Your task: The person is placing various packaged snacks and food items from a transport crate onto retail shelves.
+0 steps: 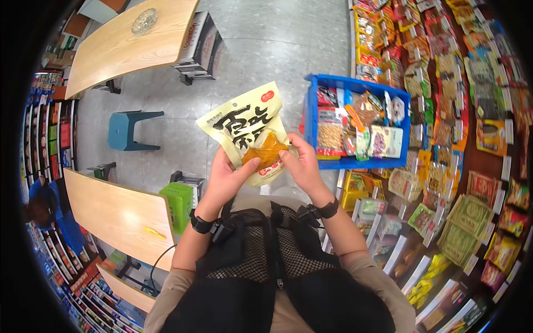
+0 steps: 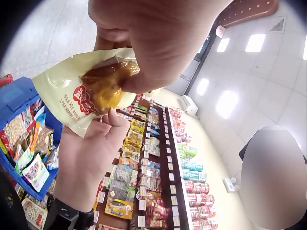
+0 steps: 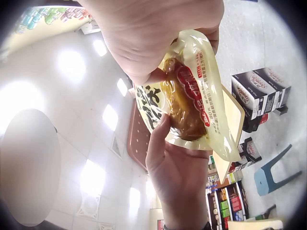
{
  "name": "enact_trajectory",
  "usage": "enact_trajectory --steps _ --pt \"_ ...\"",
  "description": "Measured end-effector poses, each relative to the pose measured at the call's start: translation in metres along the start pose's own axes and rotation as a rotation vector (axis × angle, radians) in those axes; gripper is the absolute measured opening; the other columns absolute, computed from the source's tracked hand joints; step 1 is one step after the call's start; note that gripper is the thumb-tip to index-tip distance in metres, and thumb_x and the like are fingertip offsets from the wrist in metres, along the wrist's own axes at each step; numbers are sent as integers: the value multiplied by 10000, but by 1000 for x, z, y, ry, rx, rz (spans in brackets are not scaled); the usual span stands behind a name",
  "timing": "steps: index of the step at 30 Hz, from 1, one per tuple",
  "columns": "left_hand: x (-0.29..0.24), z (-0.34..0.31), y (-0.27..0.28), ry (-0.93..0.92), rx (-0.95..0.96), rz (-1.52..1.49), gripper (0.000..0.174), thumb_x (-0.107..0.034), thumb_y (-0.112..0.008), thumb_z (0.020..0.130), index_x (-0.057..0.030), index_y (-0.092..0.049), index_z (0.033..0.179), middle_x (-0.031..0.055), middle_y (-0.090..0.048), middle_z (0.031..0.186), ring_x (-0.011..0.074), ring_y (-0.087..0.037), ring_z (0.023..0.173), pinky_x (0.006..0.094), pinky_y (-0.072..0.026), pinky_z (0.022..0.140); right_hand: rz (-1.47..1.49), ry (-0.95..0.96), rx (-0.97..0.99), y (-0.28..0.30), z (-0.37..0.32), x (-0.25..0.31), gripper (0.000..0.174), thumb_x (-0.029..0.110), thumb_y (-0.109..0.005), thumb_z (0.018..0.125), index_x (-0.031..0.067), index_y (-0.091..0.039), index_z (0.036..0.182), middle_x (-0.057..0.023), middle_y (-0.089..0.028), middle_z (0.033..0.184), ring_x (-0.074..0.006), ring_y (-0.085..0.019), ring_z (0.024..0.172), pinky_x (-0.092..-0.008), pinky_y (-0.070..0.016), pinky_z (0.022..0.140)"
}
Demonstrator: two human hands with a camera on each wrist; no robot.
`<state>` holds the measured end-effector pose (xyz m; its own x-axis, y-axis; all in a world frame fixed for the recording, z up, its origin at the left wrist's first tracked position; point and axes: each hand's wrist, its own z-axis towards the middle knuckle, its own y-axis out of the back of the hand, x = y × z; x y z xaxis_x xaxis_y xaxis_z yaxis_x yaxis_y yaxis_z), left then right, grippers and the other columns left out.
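Note:
A pale yellow food pouch (image 1: 244, 119) with black lettering and a clear window showing brown food is held up in front of the body. The left hand (image 1: 228, 176) grips its lower left edge, thumb on the window. On the other side, the right hand (image 1: 302, 166) pinches the lower right edge, its thumb also at the window. In the left wrist view the pouch (image 2: 62, 91) shows red print between the left hand (image 2: 153, 38) and the right hand (image 2: 91, 153). The right wrist view shows the pouch (image 3: 223, 129) between the right hand (image 3: 144, 33) and left hand (image 3: 180, 184).
A blue basket (image 1: 355, 164) of packaged snacks stands to the right, beside shelves of packets (image 1: 438, 127). To the left are wooden tables (image 1: 122, 50), a blue stool (image 1: 125, 131) and a green box (image 1: 177, 204). Another person (image 1: 58, 216) is at the far left.

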<state>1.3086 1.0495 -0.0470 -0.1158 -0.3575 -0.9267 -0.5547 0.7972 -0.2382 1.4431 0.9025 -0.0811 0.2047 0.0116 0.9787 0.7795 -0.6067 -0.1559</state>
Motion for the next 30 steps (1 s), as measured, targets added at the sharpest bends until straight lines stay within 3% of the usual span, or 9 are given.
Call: enact_trajectory --steps 8,16,19,24,30 --pt "-49 103 70 7 -36 -78 531 -18 -677 878 7 -415 1339 103 -566 1284 176 -560 1169 334 -467 991 32 -57 36 -36 133 19 192 56 -519 894 6 -568 1073 -11 -582 982 -68 -527 942 -248 -445 836" --pt "-80 268 72 66 5 -11 508 13 -655 866 19 -430 1320 110 -578 1259 180 -578 1142 334 -482 972 61 -97 -41 18 273 15 241 39 -488 898 4 -566 1123 -7 -585 1039 -77 -530 985 -250 -435 882" --pt "-101 340 54 67 21 83 493 11 -661 860 16 -447 1305 105 -581 1254 172 -573 1141 330 -479 968 180 -143 -35 56 339 24 261 35 -476 888 4 -565 1131 -12 -580 1038 -86 -527 1004 -256 -431 900" --pt "-166 456 0 -141 51 282 485 -3 -671 859 16 -455 1293 105 -583 1242 167 -566 1143 323 -470 965 142 94 -72 125 440 79 265 27 -452 880 7 -562 1121 -13 -571 1029 -94 -523 1018 -260 -419 933" --pt "-226 573 -62 -191 207 198 507 -21 -676 876 22 -435 1320 109 -587 1246 173 -585 1125 319 -477 965 118 196 -160 210 523 147 200 58 -498 907 22 -570 1091 -3 -566 1016 -88 -526 975 -263 -439 871"
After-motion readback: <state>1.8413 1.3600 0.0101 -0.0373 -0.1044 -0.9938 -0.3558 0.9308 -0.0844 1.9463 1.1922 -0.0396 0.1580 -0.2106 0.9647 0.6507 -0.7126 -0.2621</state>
